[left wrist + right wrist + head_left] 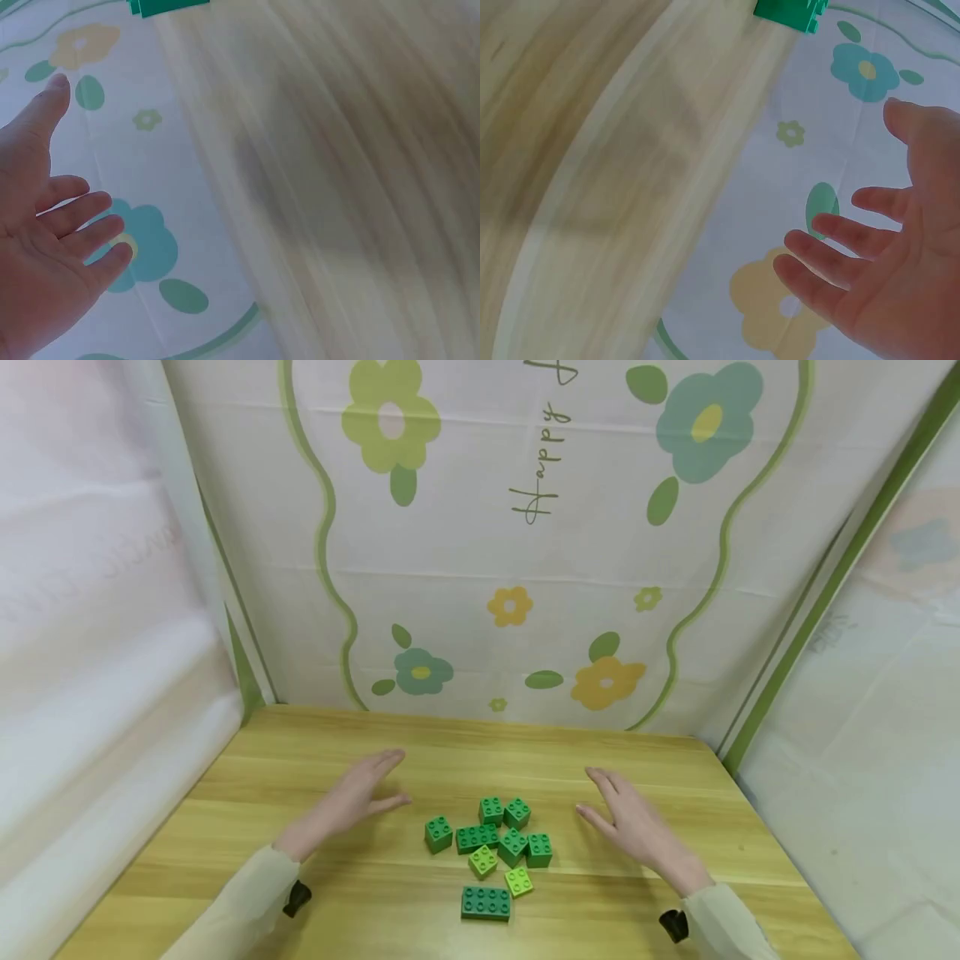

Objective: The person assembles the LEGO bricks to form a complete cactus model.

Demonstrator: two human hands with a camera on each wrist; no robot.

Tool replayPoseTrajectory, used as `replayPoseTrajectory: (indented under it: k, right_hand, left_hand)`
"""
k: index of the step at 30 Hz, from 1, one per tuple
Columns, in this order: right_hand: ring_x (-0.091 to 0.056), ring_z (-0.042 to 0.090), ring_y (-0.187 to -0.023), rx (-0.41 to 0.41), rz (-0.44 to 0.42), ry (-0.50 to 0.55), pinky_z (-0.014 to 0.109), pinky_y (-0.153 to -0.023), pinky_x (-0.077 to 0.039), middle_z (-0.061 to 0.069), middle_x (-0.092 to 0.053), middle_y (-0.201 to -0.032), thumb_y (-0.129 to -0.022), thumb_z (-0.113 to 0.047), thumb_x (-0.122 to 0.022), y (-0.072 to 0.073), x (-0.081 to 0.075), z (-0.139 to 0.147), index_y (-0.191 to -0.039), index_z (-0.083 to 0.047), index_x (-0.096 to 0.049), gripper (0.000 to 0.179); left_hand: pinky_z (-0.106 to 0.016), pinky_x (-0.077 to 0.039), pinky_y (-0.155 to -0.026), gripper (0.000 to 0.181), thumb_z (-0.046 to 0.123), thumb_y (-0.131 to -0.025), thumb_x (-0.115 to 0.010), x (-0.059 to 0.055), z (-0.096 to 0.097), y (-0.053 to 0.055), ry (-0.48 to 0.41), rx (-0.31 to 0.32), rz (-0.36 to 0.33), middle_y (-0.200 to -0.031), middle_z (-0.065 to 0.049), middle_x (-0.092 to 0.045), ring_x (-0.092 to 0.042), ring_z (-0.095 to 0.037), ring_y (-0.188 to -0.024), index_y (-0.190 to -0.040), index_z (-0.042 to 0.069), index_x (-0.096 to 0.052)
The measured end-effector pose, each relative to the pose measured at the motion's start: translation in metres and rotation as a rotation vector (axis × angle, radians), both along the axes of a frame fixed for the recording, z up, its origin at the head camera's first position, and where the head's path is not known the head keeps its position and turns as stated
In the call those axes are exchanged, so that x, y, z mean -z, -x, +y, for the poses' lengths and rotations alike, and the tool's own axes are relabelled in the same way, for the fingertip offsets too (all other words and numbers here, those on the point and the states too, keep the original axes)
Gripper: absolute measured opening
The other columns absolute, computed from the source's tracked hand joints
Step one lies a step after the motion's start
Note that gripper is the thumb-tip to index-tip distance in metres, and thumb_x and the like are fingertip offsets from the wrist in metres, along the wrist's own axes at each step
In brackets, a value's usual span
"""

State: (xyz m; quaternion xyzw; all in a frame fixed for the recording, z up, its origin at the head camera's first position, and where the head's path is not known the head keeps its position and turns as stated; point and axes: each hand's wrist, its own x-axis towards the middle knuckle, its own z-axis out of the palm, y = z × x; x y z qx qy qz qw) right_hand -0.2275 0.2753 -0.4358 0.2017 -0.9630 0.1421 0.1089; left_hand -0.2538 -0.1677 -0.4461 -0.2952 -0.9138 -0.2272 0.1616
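Observation:
My left hand [351, 802] hovers left of a loose group of building bricks, fingers spread and holding nothing. On the group's other side my right hand [636, 820] is likewise empty, thumb apart from the fingers. Closest to the left hand stands a dark green square brick [438, 834]. A long green brick [477, 838] lies mid-group, with several square green bricks [513, 847] behind and right of it. Two lime bricks, one [483, 862] left of the other [518, 882], sit nearer me. Frontmost is another long dark green brick [485, 903].
The bricks lie on a wood-grain table [375, 902]. Behind it hangs a white cloth [450, 543] printed with flowers, and further cloth walls rise at left [97, 610] and right [862, 735]. A dark wrist device [297, 898] is on the left wrist, another [673, 926] on the right.

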Motion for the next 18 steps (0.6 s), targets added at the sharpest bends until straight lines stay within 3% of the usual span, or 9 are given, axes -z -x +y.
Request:
replayPoseTrajectory:
  k: [10, 18]
  right_hand:
    - [-0.055, 0.037, -0.127, -0.031, -0.004, 0.058, 0.055, -0.105, -0.049, 0.019, -0.054, -0.141, -0.097, -0.041, -0.061, -0.011, 0.01, -0.011, -0.144, -0.002, -0.045, 0.063]
    - [-0.063, 0.03, -0.115, -0.083, 0.059, 0.107, 0.049, -0.096, -0.056, 0.015, -0.062, -0.129, -0.094, -0.031, -0.067, -0.021, 0.016, -0.02, -0.134, 0.0, -0.055, 0.052]
  left_hand:
    - [-0.057, -0.046, -0.107, 0.067, 0.032, -0.085, -0.076, 0.007, 0.007, -0.011, -0.017, 0.019, -0.121, -0.137, -0.026, -0.058, -0.056, -0.043, -0.126, -0.134, -0.007, -0.053]
    - [-0.057, -0.048, -0.105, 0.066, 0.034, -0.084, -0.077, 0.012, 0.011, -0.02, -0.037, 0.018, -0.182, -0.133, -0.023, -0.061, -0.058, -0.041, -0.124, -0.133, -0.005, -0.055]
